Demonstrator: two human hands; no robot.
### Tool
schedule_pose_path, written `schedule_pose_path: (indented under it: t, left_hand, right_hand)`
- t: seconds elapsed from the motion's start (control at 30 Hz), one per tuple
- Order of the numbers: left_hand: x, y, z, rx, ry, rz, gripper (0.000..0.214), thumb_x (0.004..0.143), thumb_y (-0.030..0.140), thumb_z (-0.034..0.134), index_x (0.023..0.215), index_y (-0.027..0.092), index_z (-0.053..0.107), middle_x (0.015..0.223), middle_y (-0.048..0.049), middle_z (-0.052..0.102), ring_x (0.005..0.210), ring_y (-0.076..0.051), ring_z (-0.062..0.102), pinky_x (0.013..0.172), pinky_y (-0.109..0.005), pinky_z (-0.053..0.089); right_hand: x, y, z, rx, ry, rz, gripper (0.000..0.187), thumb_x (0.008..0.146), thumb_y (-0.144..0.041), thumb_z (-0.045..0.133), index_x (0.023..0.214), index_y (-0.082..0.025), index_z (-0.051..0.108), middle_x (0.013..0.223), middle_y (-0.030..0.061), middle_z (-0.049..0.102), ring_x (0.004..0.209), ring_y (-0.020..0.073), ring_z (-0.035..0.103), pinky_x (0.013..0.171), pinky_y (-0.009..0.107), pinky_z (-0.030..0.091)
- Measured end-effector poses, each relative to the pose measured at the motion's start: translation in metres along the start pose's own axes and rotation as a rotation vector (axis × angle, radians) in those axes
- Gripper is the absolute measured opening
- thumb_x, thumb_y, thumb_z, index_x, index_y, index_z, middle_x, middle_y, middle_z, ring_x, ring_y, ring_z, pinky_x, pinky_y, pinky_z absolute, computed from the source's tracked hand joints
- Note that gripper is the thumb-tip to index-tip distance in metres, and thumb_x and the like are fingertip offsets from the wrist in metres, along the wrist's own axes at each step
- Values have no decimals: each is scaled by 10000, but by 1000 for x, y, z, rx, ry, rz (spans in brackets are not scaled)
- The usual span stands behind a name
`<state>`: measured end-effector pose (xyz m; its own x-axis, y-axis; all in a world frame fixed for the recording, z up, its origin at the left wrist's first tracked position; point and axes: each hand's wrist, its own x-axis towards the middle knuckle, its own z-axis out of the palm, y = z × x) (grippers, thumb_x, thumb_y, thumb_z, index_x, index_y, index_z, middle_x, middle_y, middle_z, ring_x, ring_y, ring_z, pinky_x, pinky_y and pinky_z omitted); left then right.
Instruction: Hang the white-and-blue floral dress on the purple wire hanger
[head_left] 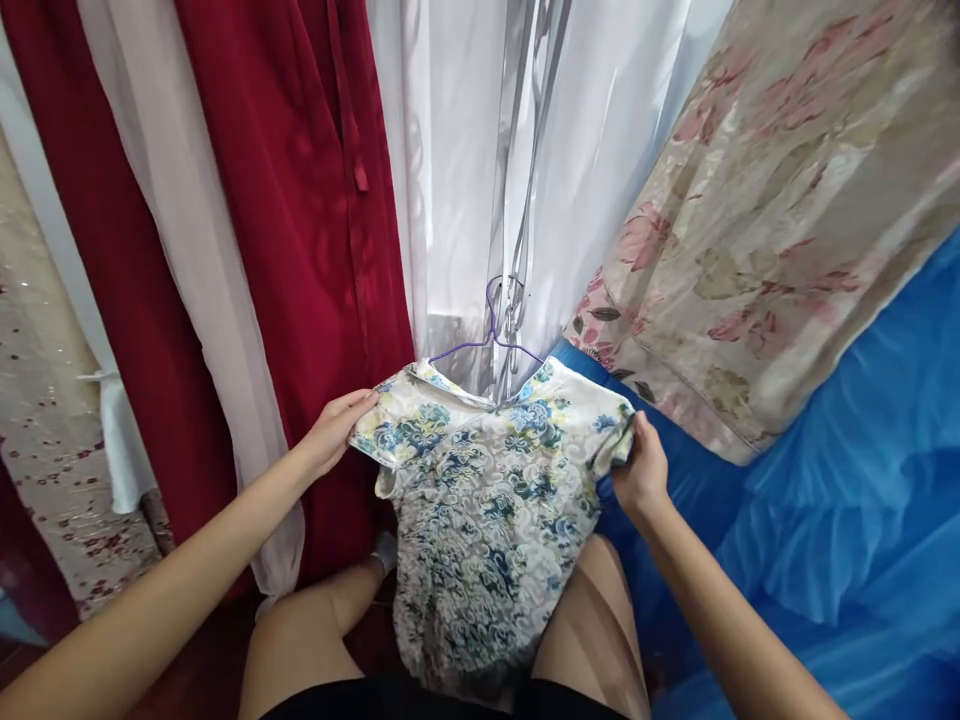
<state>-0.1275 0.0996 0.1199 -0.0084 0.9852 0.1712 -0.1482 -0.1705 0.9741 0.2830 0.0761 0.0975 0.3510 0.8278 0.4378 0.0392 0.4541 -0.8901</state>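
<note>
In the head view, a flowery top (pixel 495 520) is held up in the middle, in front of the person's lap. It is white and gray, with blue, green and yellow flowers on it. One sleeve (pixel 386 425) is pinched at its edge by the left hand (pixel 341 430), with the fingers closed on the cloth. The other sleeve (pixel 615 440) is gripped by the right hand (pixel 643 465), with the thumb turned up. A thin purple hanger (pixel 491 338) is seen in the neck of the top, with its hook pointing up. Behind the hook, long ribbons (pixel 517 150) are seen in front of a white cloth (pixel 615 130). On the left, a bright red cloth (pixel 300 250) is hung beside a pale pink cloth (pixel 187 200). At the far left, a cream cloth (pixel 45 420) is dotted with small red flowers. On the right, a tan cloth (pixel 757 260) with pink flowers is hung partly over a big blue cloth (pixel 825 500). Below, the bare legs (pixel 307 640) are partly covered by the top and by black shorts (pixel 390 700).
</note>
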Motion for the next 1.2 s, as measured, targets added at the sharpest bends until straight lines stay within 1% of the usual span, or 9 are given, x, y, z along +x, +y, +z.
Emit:
schedule_pose_path:
  t: [0.17,0.3,0.4,0.5,0.6,0.7,0.87,1.03,1.2]
  left_hand:
    - [-7,10,19,-169,214,135,309,694,330,819,928,155,719,855,-7,708,733,-144,623,656,-218,476]
    - [-4,30,19,65,140,201,232,713,271,714,923,171,709,787,14,669,681,-152,579,618,-229,429]
    - [-5,32,12,429,22,342,178,693,198,663,862,176,713,801,11,660,760,-180,581,706,-256,436]
    - [-13,11,16,449,-116,351,188,693,176,689,880,179,713,866,-9,679,856,-207,593,805,-293,445]
    - [-26,-25,35,204,-184,253,119,725,253,746,759,171,667,733,-9,626,679,-167,536,650,-283,413]
    - [-32,-48,58,56,-169,279,324,769,355,748,587,169,553,590,4,496,554,-121,396,529,-267,285]
    - [-19,-34,100,-286,-256,317,623,724,562,739,535,187,279,525,32,309,520,-103,363,534,-260,283]
    - [-33,-3,152,-447,-473,214,636,624,590,827,586,190,334,599,27,386,552,-112,445,587,-282,391]
    - [-63,25,158,-572,-525,195,293,639,117,759,658,165,470,721,-3,505,754,-148,564,724,-269,446]
  right_hand:
    - [12,-38,7,74,182,-84,297,814,-472,652,752,-189,585,675,-26,550,640,157,521,596,258,425]
    - [34,-86,38,279,203,-152,214,790,-350,631,717,-213,484,672,-51,452,610,121,448,584,224,395]
    - [11,-105,59,248,126,-224,160,878,-330,563,773,-215,523,710,-36,482,631,132,477,610,235,412]
    - [-48,-107,72,-2,-201,-493,188,992,-312,473,890,-219,600,773,-4,574,695,156,537,657,257,430]
    - [-103,-106,79,-257,-929,-936,235,1019,-362,464,959,-222,643,789,16,637,710,176,561,673,285,438]
    - [-117,-111,77,-304,-1254,-1040,302,1016,-407,505,1231,-223,611,985,42,698,891,191,615,839,304,469]
    - [-65,-110,47,-433,-995,-765,543,955,-458,618,1424,-217,487,1346,126,602,1262,260,542,1093,407,410]
    - [-55,-65,32,-667,-868,-699,1240,735,-615,789,1616,-166,41,1588,228,327,1388,393,423,1101,539,423]
    - [-77,-34,28,-683,-686,-724,816,940,-447,627,1590,-225,187,1190,126,648,997,276,672,805,382,570]
